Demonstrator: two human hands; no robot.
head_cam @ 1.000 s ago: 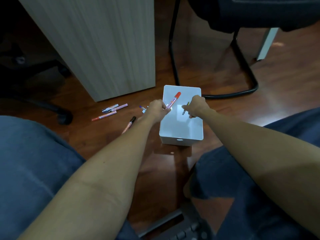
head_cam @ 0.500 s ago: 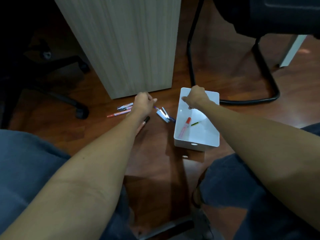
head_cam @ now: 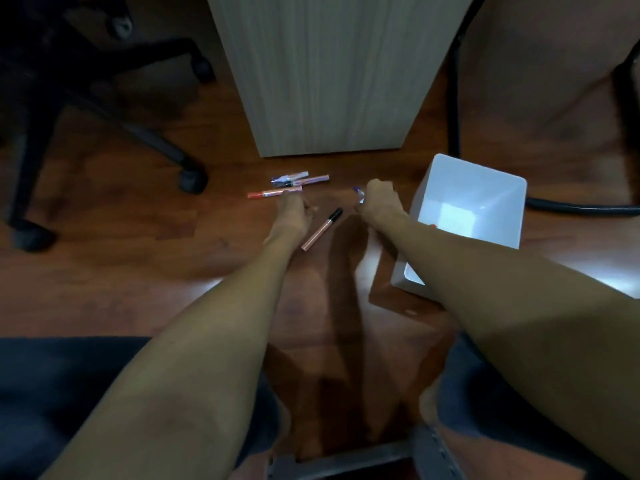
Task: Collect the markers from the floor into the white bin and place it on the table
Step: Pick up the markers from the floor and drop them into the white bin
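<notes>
The white bin (head_cam: 504, 188) stands on the wooden floor at the right, with a red marker tip (head_cam: 433, 225) showing inside past my right forearm. My right hand (head_cam: 379, 200) is left of the bin, closed around a purple-capped marker (head_cam: 357, 191) whose tip pokes out. My left hand (head_cam: 292, 213) is low over the floor, thumb apart, fingertips at the end of a red-capped marker (head_cam: 268, 194). Between my hands a black-capped marker (head_cam: 322, 229) lies on the floor. Two more markers (head_cam: 298, 179) lie just beyond the red-capped one.
A light wooden desk panel (head_cam: 329, 81) rises right behind the markers. An office chair base with castors (head_cam: 192, 178) is at the left, and a black cantilever chair frame (head_cam: 453, 98) runs behind the bin. My knees fill the bottom corners.
Both hands dropped their markers into the bin, then swung left to the floor. The right hand has closed on the purple-capped marker. The left hand has reached the red-capped one.
</notes>
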